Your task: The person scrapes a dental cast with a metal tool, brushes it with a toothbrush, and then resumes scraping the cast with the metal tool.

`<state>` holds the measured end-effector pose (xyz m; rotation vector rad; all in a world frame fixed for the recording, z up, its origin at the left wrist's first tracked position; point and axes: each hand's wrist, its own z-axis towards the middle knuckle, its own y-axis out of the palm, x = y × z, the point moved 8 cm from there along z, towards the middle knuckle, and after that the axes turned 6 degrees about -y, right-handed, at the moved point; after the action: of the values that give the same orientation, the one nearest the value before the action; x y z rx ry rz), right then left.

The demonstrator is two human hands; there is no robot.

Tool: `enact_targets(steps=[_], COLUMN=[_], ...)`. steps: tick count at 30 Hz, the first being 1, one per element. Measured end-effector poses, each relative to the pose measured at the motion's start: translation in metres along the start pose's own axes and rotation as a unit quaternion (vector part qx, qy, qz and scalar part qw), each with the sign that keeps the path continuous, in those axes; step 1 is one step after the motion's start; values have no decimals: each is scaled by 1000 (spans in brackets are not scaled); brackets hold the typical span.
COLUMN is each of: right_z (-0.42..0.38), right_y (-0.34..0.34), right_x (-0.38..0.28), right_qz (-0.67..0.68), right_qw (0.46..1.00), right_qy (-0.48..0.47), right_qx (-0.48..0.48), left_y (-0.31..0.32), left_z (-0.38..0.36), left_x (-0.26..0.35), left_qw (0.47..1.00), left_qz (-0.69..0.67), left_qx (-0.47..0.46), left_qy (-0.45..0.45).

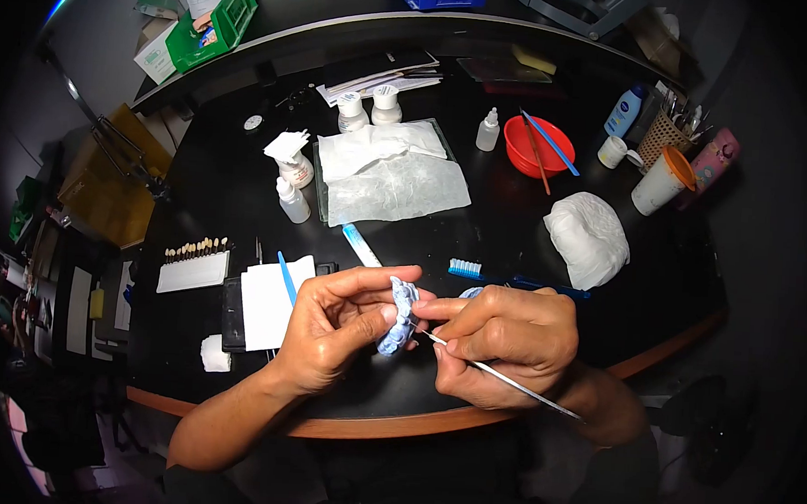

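Between the thumb and fingers of my left hand (331, 326) is a pale blue dental cast (394, 329), held upright with its row of teeth showing. My right hand (513, 344) grips a thin metal dental instrument (520, 386) like a pen. Its fine tip points at the cast's right side, right at the edge of the teeth, and a right fingertip reaches close to the cast. Behind the right hand, another blue piece (471, 293) is mostly hidden. A blue-bristled toothbrush (466, 269) lies just beyond the hands, near a blue and white tube (362, 246).
White sheets (393, 183) cover a tray, with bottles (294, 200) beside it. A red bowl (527, 158) holds brushes. Crumpled tissue (588, 241) lies at right, near a lidded cup (663, 182). A shade guide (193, 264) and white pad (271, 313) lie left.
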<state>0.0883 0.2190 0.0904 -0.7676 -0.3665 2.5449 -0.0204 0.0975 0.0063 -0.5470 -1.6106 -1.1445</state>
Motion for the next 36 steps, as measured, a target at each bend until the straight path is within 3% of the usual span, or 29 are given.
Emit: enact_targets(steps=[19,36], right_z=[-3,-1], right_y=[0,3], right_x=[0,-7], right_qz=[-8,-51], right_qw=[999,998], right_qy=[1,-38], right_qx=[35,8], left_y=[8,3], left_z=[1,-1], left_x=[-4,-2], left_qw=[992,997], left_qz=[-110,-59], left_qx=[-44,-41], left_qy=[-47,-23])
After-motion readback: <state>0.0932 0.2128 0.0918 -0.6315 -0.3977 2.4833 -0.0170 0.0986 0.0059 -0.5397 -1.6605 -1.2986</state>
